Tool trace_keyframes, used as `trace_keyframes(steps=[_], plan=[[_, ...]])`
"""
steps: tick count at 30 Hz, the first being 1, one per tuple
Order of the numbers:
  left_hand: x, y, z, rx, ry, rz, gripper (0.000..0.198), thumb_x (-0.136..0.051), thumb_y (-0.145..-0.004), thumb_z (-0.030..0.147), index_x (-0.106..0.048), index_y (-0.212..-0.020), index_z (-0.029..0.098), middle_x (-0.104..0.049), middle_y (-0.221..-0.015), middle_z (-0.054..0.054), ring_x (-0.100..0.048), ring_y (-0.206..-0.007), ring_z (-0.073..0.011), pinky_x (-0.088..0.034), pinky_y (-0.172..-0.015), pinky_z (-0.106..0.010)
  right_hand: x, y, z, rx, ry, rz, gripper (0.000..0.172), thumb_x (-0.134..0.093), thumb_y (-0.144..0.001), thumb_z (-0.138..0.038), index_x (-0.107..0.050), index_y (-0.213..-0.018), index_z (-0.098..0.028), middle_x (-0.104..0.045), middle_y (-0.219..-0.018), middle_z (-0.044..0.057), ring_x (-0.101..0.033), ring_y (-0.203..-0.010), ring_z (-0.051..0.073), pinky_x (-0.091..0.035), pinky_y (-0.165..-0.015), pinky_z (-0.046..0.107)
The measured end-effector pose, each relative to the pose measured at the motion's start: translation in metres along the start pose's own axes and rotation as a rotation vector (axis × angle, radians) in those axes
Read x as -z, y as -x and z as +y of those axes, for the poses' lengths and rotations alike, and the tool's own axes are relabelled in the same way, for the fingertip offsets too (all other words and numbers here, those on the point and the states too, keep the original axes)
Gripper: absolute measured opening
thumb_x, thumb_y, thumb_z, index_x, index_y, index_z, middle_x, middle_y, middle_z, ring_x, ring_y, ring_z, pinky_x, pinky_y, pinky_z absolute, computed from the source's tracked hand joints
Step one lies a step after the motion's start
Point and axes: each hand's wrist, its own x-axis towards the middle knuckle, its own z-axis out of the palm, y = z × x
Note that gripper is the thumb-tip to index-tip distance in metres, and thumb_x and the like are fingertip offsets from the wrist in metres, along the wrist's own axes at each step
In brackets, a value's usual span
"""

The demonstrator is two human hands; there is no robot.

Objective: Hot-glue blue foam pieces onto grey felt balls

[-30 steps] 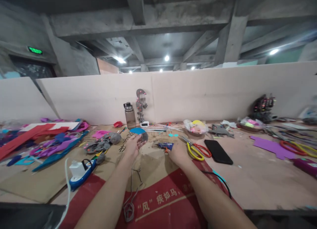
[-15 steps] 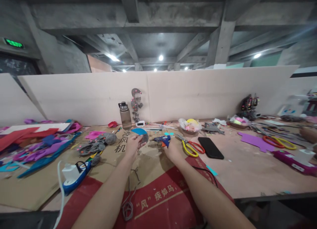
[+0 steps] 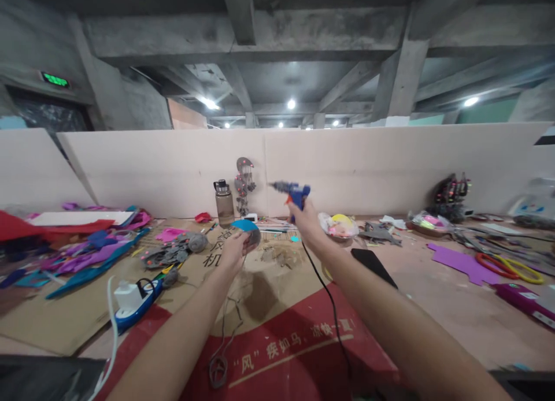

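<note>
A blue glue gun (image 3: 299, 193) with an orange trigger is held up in front of the pale, smooth partition (image 3: 368, 175), its handle clasped by the closed fingers of the right hand (image 3: 307, 213); its grey nozzle, slightly blurred, is pointed toward the left. A thin black cord (image 3: 330, 300) is hung in a curve below that hand. By the left hand (image 3: 235, 248), a flat disc (image 3: 245, 225) is pinched at its edge, one part smooth-looking and bright blue, the other grey.

Beneath both hands, brown cardboard (image 3: 260, 300) with a red printed area is spread, stained beyond the left hand's fingertips. Nearer the body than the left hand, grey yarn (image 3: 218, 371) is looped loosely.

Just beyond the right hand and to its right, a shallow bowl (image 3: 344, 239) is filled with crinkled clear plastic and yellow and pink pieces; farther right, pink and pale green pieces are held under clear film in a second brown bowl (image 3: 433, 231). Behind the left hand, a translucent, dark-lidded bottle (image 3: 225, 207) is stood upright. To that hand's left, fuzzy grey pieces (image 3: 167, 253) are heaped beside a rounded grey ball (image 3: 198, 242).
</note>
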Motion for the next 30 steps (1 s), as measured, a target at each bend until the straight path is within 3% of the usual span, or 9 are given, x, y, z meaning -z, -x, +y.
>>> trace_keyframes(steps=[4,7,9,12,14,17,20,25,30], plan=[[-0.009,-0.002,-0.001,-0.017,0.007,-0.006,0.015,-0.069,-0.066,0.015,-0.055,-0.07,0.013,-0.06,-0.065,-0.001,-0.057,-0.056,-0.0091,-0.056,-0.063,-0.028,-0.016,-0.036,-0.072,0.201,-0.315,0.037,0.033,-0.054,-0.073,-0.028,-0.039,-0.103,-0.025,-0.057,-0.094,-0.002,-0.055,-0.067,0.007,-0.049,-0.058,0.022],[-0.007,-0.001,-0.011,0.004,-0.033,-0.021,0.014,-0.069,-0.066,0.018,-0.057,-0.071,0.012,-0.062,-0.067,-0.003,-0.06,-0.06,-0.011,-0.055,-0.063,-0.028,-0.018,-0.036,-0.085,0.282,-0.337,-0.016,0.034,-0.052,-0.076,-0.027,-0.038,-0.107,-0.027,-0.06,-0.104,0.0,-0.057,-0.071,0.007,-0.048,-0.057,0.019],[-0.002,-0.002,-0.018,0.025,-0.062,-0.023,0.017,-0.071,-0.065,0.02,-0.057,-0.069,0.012,-0.061,-0.065,-0.002,-0.059,-0.058,-0.0109,-0.055,-0.063,-0.028,-0.015,-0.023,-0.067,0.266,-0.279,-0.062,0.034,-0.052,-0.076,-0.026,-0.04,-0.108,-0.025,-0.062,-0.104,0.002,-0.056,-0.066,0.007,-0.046,-0.053,0.019],[0.007,-0.005,-0.021,0.037,-0.074,0.0,0.022,-0.074,-0.062,0.021,-0.053,-0.064,0.013,-0.054,-0.056,0.002,-0.053,-0.05,-0.0078,-0.055,-0.062,-0.028,-0.006,0.008,-0.014,0.155,-0.104,-0.12,0.032,-0.054,-0.075,-0.026,-0.044,-0.105,-0.021,-0.064,-0.091,0.002,-0.051,-0.055,0.008,-0.042,-0.047,0.021],[0.01,-0.006,-0.021,0.028,-0.085,0.004,0.024,-0.075,-0.06,0.022,-0.053,-0.062,0.013,-0.048,-0.051,0.005,-0.047,-0.044,-0.0054,-0.055,-0.06,-0.028,0.0,0.032,0.024,0.065,0.055,-0.148,0.028,-0.054,-0.076,-0.029,-0.048,-0.102,-0.018,-0.062,-0.075,0.0,-0.05,-0.052,0.01,-0.042,-0.048,0.023],[0.011,-0.006,-0.019,0.011,-0.142,-0.036,0.027,-0.076,-0.058,0.029,-0.055,-0.062,0.013,-0.051,-0.053,0.004,-0.048,-0.046,-0.0058,-0.055,-0.058,-0.026,0.007,0.062,0.065,0.002,0.153,-0.183,0.032,-0.052,-0.081,-0.033,-0.048,-0.109,-0.018,-0.061,-0.076,0.002,-0.052,-0.055,0.014,-0.045,-0.051,0.027],[0.007,-0.002,-0.018,-0.036,-0.185,-0.042,0.028,-0.075,-0.059,0.033,-0.058,-0.064,0.012,-0.058,-0.062,0.001,-0.054,-0.054,-0.0083,-0.055,-0.058,-0.026,0.013,0.08,0.077,0.048,0.212,-0.18,0.035,-0.05,-0.084,-0.035,-0.048,-0.113,-0.017,-0.063,-0.083,0.005,-0.057,-0.067,0.018,-0.049,-0.062,0.032],[0.003,0.0,-0.02,-0.036,-0.25,-0.016,0.027,-0.074,-0.061,0.034,-0.06,-0.067,0.011,-0.059,-0.067,-0.001,-0.057,-0.06,-0.0097,-0.056,-0.06,-0.026,0.015,0.084,0.07,0.202,0.384,-0.168,0.037,-0.05,-0.086,-0.034,-0.048,-0.119,-0.018,-0.061,-0.109,0.011,-0.058,-0.097,0.022,-0.046,-0.087,0.04],[0.004,-0.002,-0.024,-0.09,-0.3,0.028,0.025,-0.073,-0.063,0.034,-0.06,-0.068,0.012,-0.058,-0.065,0.001,-0.056,-0.06,-0.0091,-0.057,-0.063,-0.027,0.015,0.084,0.079,0.248,0.479,-0.252,0.036,-0.046,-0.088,-0.034,-0.046,-0.121,-0.018,-0.06,-0.113,0.012,-0.057,-0.103,0.025,-0.046,-0.088,0.042]])
